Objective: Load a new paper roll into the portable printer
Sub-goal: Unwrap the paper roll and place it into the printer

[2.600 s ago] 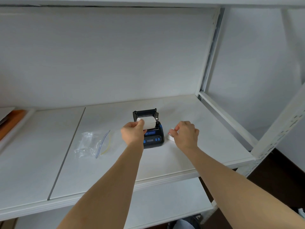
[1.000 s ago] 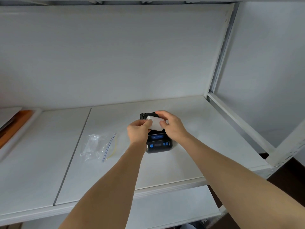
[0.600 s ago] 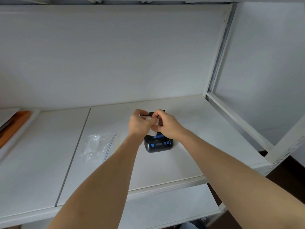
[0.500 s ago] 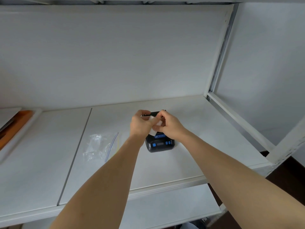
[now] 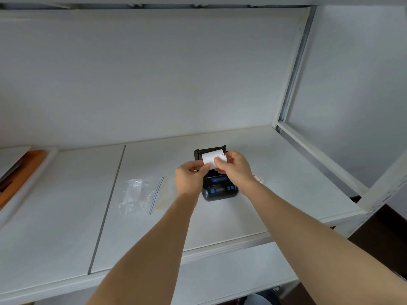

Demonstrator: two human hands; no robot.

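A small black portable printer [image 5: 220, 190] with blue buttons stands on the white shelf [image 5: 275, 172], its lid raised at the back. Over its open top I hold a white paper roll [image 5: 211, 159] between both hands. My left hand [image 5: 190, 178] pinches the roll's left lower side. My right hand [image 5: 234, 167] grips its right side with thumb and fingers. The printer's paper bay is hidden behind the roll and my fingers.
An empty clear zip bag [image 5: 141, 194] lies left of the printer. A small white scrap with red marks [image 5: 257, 178] lies right of it. An orange-and-white tray [image 5: 19, 179] sits at far left. Metal shelf posts [image 5: 293, 69] rise at the right.
My right hand left the small item on the shelf and joined my left on the roll. Together they turned the roll above the open printer; a flat white face now shows.
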